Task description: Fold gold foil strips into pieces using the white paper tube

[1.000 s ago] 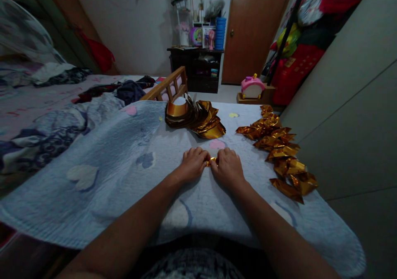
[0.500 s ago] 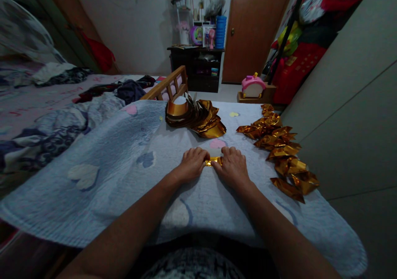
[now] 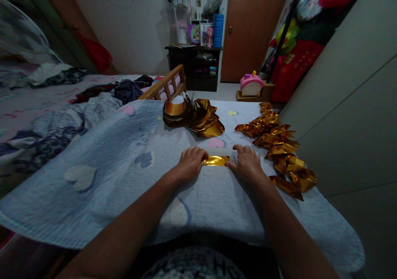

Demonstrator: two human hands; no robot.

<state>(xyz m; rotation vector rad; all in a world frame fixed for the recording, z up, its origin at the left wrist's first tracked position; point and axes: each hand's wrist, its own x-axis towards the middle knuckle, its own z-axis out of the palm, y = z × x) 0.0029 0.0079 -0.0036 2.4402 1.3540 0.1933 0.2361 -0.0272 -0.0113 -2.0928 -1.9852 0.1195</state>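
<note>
A sheet of gold foil paper (image 3: 216,160), with a shiny folded strip facing me and a pale part behind it, lies on the light blue quilted cover (image 3: 120,196). At its left end my left hand (image 3: 191,163) is closed, thumb and fingers gripping the paper. Around the right end sits my right hand (image 3: 247,162), its thumb tip touching the strip's edge while the fingers are apart. Beyond my hands fans a stack of gold foil sheets (image 3: 206,119). Several folded gold foil pieces (image 3: 282,148) lie in a row on the right.
A wooden rail (image 3: 167,84) rises behind the foil stack. To the left is a bed with rumpled clothes (image 3: 89,113). A pale cabinet side (image 3: 350,117) borders the right. Farther back are a dark shelf (image 3: 194,68), a pink toy (image 3: 252,84) and a door (image 3: 254,30).
My right hand has moved right along the foil strip, uncovering more of its gold surface. My left hand stays at the left end. The view has shifted slightly.
</note>
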